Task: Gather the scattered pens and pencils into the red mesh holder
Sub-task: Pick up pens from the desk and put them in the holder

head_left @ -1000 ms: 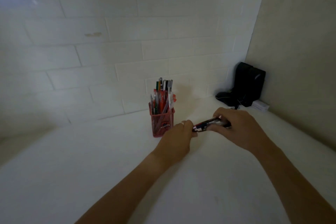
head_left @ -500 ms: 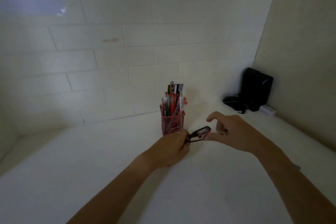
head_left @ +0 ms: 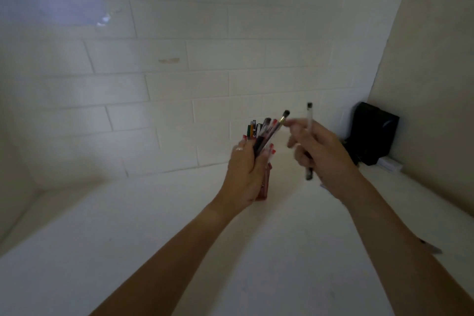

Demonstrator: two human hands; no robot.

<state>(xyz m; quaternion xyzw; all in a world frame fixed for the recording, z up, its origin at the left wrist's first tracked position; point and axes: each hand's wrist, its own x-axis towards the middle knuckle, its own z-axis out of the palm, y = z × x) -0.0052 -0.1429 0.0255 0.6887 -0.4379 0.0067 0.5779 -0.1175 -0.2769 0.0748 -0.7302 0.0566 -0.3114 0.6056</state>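
Our left hand (head_left: pixel 247 169) is wrapped around a bunch of pens (head_left: pixel 264 133), right in front of the red holder (head_left: pixel 265 185) near the desk's (head_left: pixel 128 238) back edge. Right hand (head_left: pixel 320 151) pinches one pale pen (head_left: pixel 309 136) upright, bit blurry.

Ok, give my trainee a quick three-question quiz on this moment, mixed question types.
1. True or false: the right hand holds a single clear pen upright.
2. What does the left hand grip? A) a bundle of pens B) a stapler C) nothing
3. The red mesh holder is mostly hidden behind which hand?

Key: 1 true; 2 A; 3 left
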